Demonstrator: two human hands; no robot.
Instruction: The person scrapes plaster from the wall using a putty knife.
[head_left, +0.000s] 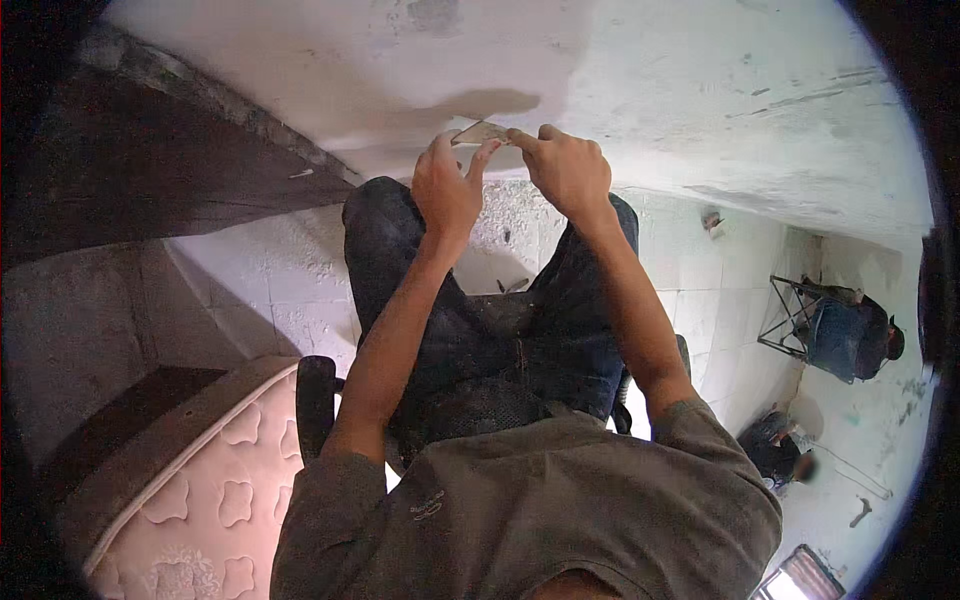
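Both of my hands are raised in front of a pale wall (645, 67), above my knees. A thin, flat, light-coloured piece (478, 133) with straight edges and a pointed corner is between them. I cannot tell its material. My left hand (448, 180) pinches its left side, thumb and fingers apart across it. The right end is gripped by my right hand (568, 169), its index finger laid along the piece. A shadow falls on the wall just behind. Whether the piece touches the wall is unclear.
I sit in a chair with a black armrest (316, 405). A dark slab (187, 165) juts out at the left, above a pink quilted mattress (202, 495). At the right are a metal folding frame (784, 319) with dark blue cloth (836, 337) and a person (769, 446).
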